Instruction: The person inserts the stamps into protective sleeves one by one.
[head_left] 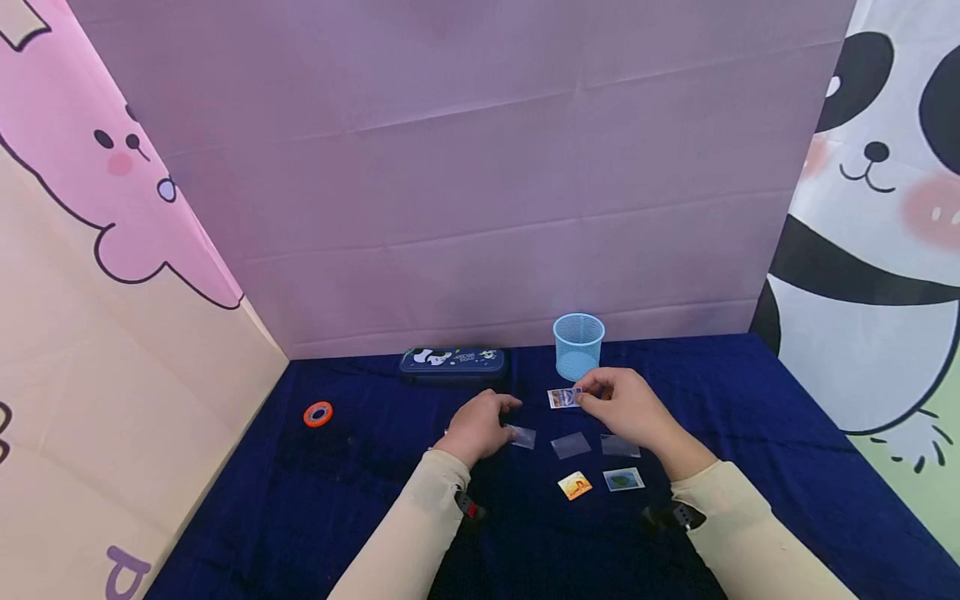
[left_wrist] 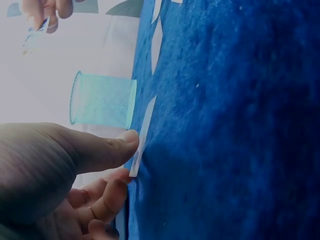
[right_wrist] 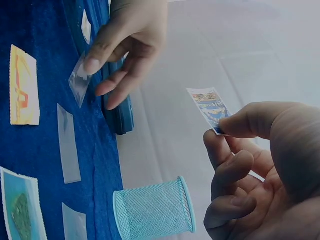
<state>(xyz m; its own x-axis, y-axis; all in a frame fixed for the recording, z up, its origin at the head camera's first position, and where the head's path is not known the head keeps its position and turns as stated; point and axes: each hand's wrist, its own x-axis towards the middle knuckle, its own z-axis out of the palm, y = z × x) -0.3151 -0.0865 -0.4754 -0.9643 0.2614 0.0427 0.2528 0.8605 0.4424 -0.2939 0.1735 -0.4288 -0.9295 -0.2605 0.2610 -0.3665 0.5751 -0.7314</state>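
My right hand (head_left: 626,407) pinches a small postage stamp (right_wrist: 209,107) by its edge between thumb and fingertips, raised above the cloth. My left hand (head_left: 477,427) is low at a small clear plastic sleeve (right_wrist: 80,82), its thumb tip right at the sleeve's edge and its other fingers spread away from the thumb. Two more clear sleeves lie to the right, a middle sleeve (head_left: 571,445) and a right sleeve (head_left: 620,446). In front of them are a yellow-orange stamp (head_left: 575,485) and a blue-green stamp (head_left: 624,479). Another small pale piece (right_wrist: 86,27) is partly hidden beyond my left hand.
A light-blue mesh pen cup (head_left: 578,348) stands at the back, just behind my right hand. Left of it lies a dark-blue pencil case (head_left: 453,364) with a panda print. An orange tape roll (head_left: 318,414) sits on the left of the dark-blue cloth (head_left: 247,500).
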